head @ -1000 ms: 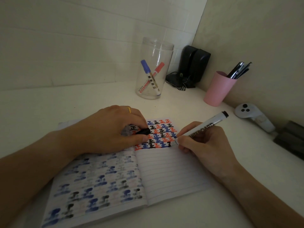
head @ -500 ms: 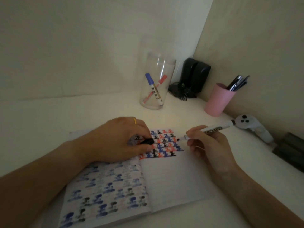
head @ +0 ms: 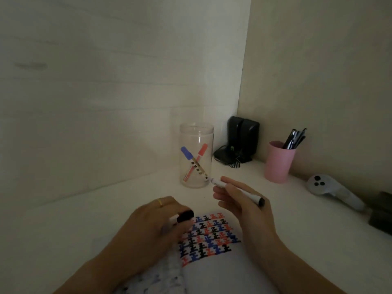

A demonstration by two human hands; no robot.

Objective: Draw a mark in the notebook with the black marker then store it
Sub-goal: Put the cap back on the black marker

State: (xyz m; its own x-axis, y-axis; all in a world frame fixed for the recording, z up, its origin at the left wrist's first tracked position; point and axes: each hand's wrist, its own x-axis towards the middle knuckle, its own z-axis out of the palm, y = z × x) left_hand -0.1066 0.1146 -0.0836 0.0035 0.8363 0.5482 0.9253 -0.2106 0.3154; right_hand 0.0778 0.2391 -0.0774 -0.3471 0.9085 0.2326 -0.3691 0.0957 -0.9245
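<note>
The open notebook (head: 214,270) lies at the bottom centre, its right page filled at the top with rows of black, blue and red marks. My right hand (head: 244,206) is lifted above the page and is shut on the uncapped black marker (head: 239,190), whose tip points left toward the clear jar (head: 196,155). My left hand (head: 154,228) rests on the left page and pinches the marker's black cap (head: 186,216). The jar stands behind the notebook and holds a blue marker and a red marker, crossed.
A pink cup (head: 279,163) with dark pens stands at the right by the wall. Black speakers (head: 242,139) with cables fill the corner. A white handheld controller (head: 331,188) and a dark object (head: 380,215) lie along the right edge.
My right hand has lifted the marker off the page and swung it so the tip points left, near the jar's base. The view has tilted upward; my left hand still holds the cap.
</note>
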